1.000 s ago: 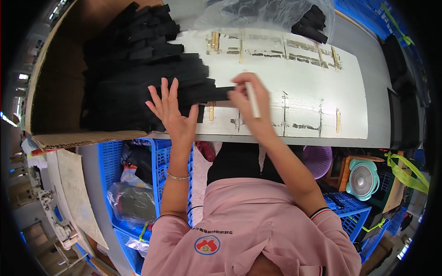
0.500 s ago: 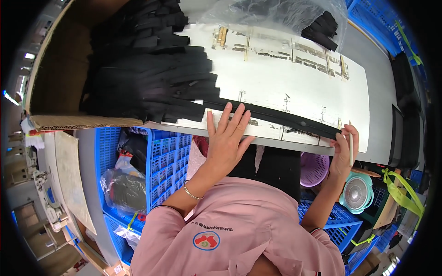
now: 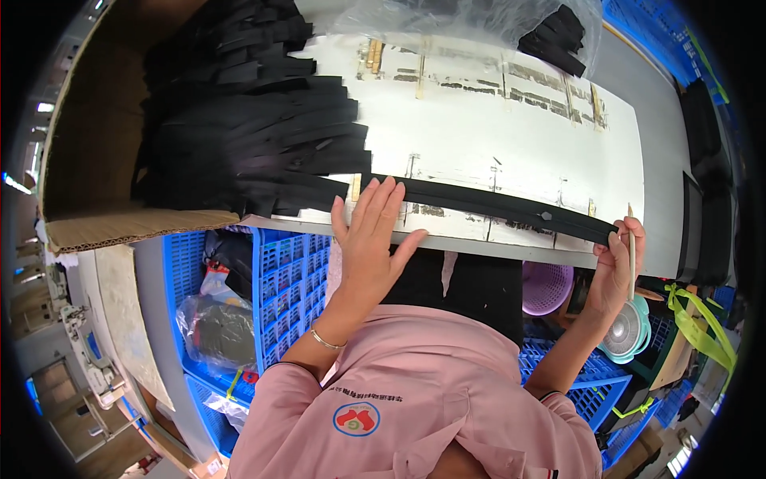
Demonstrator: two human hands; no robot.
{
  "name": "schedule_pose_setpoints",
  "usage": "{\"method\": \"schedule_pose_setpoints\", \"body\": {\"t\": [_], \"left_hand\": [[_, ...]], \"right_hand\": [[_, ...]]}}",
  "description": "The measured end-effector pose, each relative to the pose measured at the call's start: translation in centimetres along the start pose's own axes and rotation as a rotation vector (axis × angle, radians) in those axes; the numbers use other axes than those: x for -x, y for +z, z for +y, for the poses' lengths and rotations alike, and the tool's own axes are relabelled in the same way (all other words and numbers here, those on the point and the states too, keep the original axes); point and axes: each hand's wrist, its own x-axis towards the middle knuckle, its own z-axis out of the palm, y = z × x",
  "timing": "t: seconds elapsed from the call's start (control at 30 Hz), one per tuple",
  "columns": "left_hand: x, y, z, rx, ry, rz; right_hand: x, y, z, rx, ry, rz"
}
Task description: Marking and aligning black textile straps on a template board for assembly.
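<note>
A long black fabric strip [image 3: 479, 199] lies along the near edge of a marked white board [image 3: 511, 144]. A small grey spot shows on the strip toward its right end. My left hand [image 3: 365, 251] rests on the strip's left end, fingers extended and thumb apart. At the other end, my right hand [image 3: 613, 267] pinches the strip between thumb and fingers. A thin pale stick like a pencil [image 3: 633, 263] is also in that hand, standing nearly upright. To the left, a big heap of similar black strips [image 3: 247, 136] spreads over the board's left side.
An open cardboard box [image 3: 136, 227] stands left, behind and beneath the heap. A clear plastic bag [image 3: 471, 24] with black pieces lies at the far side. Blue crates [image 3: 291, 295] stand below the table edge, with a purple basket [image 3: 547, 287] and a turquoise fan-like item [image 3: 626, 331] nearby.
My right hand has moved right with the strip's end and the stick. My left hand has shifted slightly left and now lies at the strip's left end.
</note>
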Motion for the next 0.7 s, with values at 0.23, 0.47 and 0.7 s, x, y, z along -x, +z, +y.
{"method": "schedule_pose_setpoints", "body": {"t": [0.23,0.47,0.7], "left_hand": [[-0.1,0.4,0.0,-0.018,-0.008,-0.006],[0.3,0.7,-0.7,-0.131,-0.013,-0.013],[0.3,0.9,-0.6,-0.181,0.009,-0.012]], "right_hand": [[-0.3,-0.1,1.2,0.053,-0.036,0.045],[0.3,0.2,3.0,0.354,-0.098,0.113],[0.3,1.0,4.4,0.639,-0.236,0.146]]}}
